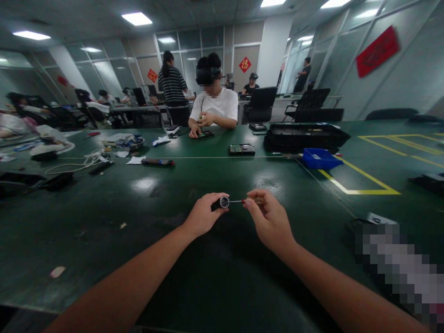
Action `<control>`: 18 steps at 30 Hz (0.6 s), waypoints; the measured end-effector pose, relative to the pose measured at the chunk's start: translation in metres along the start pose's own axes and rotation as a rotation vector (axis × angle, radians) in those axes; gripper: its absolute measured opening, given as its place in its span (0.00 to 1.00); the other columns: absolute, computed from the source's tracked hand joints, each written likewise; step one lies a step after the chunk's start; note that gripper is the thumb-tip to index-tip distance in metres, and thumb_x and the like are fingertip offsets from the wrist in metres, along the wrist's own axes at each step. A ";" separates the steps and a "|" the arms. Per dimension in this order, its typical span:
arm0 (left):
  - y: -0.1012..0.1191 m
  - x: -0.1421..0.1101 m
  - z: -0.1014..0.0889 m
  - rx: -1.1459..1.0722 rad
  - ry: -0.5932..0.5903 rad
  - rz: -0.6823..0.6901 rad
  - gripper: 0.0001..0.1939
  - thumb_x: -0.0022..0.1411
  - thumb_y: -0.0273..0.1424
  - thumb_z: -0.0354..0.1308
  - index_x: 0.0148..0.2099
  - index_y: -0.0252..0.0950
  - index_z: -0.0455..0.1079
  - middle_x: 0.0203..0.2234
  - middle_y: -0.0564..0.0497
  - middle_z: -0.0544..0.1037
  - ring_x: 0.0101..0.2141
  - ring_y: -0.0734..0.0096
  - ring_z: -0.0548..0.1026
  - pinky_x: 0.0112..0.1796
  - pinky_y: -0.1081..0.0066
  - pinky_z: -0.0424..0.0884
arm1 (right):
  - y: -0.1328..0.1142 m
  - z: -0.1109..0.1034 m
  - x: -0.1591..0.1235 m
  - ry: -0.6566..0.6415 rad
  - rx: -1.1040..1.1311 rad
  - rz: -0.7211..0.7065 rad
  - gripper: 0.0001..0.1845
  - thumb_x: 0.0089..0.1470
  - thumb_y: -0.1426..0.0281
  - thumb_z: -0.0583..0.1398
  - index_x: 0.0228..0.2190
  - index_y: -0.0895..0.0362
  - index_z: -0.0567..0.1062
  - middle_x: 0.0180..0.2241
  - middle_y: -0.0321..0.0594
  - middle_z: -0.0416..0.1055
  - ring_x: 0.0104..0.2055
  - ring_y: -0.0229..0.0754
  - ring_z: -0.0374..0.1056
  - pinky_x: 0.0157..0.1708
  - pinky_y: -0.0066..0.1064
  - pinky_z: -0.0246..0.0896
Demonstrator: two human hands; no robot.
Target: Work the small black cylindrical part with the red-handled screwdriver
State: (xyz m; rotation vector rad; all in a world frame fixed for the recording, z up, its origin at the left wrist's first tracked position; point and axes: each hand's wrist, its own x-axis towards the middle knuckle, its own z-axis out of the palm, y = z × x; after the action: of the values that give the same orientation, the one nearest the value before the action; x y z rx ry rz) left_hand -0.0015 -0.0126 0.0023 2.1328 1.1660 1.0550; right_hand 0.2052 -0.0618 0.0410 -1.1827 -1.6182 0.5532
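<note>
My left hand (205, 213) is closed round a small dark cylindrical part (225, 202), whose round end with a silvery rim faces me. Between the fingers of my right hand (272, 219) is a screwdriver (257, 200) with a translucent amber handle and a red collar. Its thin metal shaft points left and its tip meets the side of the cylindrical part; whether it sits in a screw is too small to tell. Both hands are held over the green table (194, 286), close together near the middle of the view.
Across the table sits a person in a white shirt (225, 104), handling a small board. A hard drive (242, 149), a blue bin (319, 158) and a black tray (307, 134) stand beyond my hands. A dark cylindrical tool (157, 162) and white cables (83, 162) lie to the left.
</note>
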 end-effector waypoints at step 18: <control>0.001 0.005 -0.005 0.139 -0.027 0.070 0.19 0.61 0.29 0.65 0.55 0.42 0.73 0.50 0.51 0.78 0.52 0.61 0.73 0.55 0.58 0.64 | 0.023 0.004 0.011 0.144 0.231 0.144 0.14 0.63 0.57 0.57 0.36 0.55 0.73 0.30 0.39 0.74 0.33 0.43 0.72 0.37 0.37 0.67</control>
State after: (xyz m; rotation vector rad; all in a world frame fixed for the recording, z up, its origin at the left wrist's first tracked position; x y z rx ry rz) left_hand -0.0036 -0.0085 0.0083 2.3023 1.1912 0.9986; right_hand 0.2112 -0.0421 0.0258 -1.1434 -1.3164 0.7099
